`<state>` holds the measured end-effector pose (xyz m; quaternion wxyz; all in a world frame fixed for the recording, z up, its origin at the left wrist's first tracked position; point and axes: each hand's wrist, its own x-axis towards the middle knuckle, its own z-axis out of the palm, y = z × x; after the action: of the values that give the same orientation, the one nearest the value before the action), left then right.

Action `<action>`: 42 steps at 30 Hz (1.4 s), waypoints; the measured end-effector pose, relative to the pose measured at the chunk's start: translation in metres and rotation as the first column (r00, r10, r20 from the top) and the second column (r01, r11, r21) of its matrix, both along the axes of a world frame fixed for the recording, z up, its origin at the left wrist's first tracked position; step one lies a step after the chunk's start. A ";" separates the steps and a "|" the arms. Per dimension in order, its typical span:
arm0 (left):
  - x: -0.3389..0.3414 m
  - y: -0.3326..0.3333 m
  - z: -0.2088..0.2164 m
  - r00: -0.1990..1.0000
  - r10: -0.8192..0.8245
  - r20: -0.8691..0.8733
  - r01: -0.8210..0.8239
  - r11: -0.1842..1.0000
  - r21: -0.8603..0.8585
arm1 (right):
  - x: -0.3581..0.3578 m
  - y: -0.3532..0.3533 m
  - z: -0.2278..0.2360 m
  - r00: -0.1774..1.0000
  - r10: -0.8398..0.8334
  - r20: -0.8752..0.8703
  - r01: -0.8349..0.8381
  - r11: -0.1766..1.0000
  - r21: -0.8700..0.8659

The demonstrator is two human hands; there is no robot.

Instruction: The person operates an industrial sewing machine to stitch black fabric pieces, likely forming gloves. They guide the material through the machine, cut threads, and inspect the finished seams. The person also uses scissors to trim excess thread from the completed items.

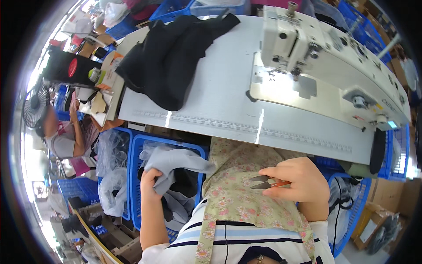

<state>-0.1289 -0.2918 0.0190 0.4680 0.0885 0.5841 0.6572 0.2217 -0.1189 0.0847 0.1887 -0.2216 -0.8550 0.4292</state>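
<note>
Thread snips [269, 183] with dark blades and an orange-red handle are held in my right hand [303, 182], above my flowered apron [246, 198]. The blades point left and stand a little apart. My left hand [151, 182] is closed on a light grey fabric piece [176, 161], lifted over a blue basket [134, 189] at my left. More grey and black pieces [182, 213] lie inside that basket. A black fabric bundle [169, 59] rests on the left of the white sewing table [224, 79].
A white sewing machine [334, 66] with its lamp lit stands on the table's right. Printed ruler markings run along the near edge. Another blue basket [351, 220] sits at my right. Clear plastic bags [113, 189] fill a basket at far left, near another person [66, 136].
</note>
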 end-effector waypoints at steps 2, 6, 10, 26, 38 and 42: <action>-0.030 -0.039 -0.014 0.971 0.123 -0.203 -0.155 0.976 -0.153 | -0.006 0.003 -0.007 1.000 0.018 0.000 -0.018 0.999 -0.038; -0.073 -0.111 -0.060 0.941 -0.024 -0.337 -0.166 0.835 -0.525 | -0.013 0.009 -0.007 0.999 0.036 0.041 -0.030 0.990 -0.137; -0.100 -0.171 -0.102 0.944 -0.323 0.067 0.175 0.317 -0.932 | -0.011 0.016 -0.010 0.992 0.055 0.111 -0.041 0.991 -0.128; -0.078 0.273 0.052 -0.595 -0.152 -0.789 -0.069 0.988 -0.138 | 0.007 0.023 -0.010 0.957 -0.203 0.206 0.252 0.934 -0.252; -0.228 0.300 0.114 0.584 0.352 -0.731 -0.112 0.927 0.358 | 0.251 0.083 -0.103 0.143 -0.989 0.032 0.768 0.132 0.626; -0.186 0.223 0.145 0.670 0.377 -0.639 -0.046 0.881 0.472 | 0.259 0.095 -0.117 0.184 -0.975 -0.127 0.734 0.050 0.677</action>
<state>-0.3144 -0.0683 0.1644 0.0920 0.3642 0.5710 0.7300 0.4812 -0.0235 -0.0322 0.3042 -0.6973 -0.6359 -0.1298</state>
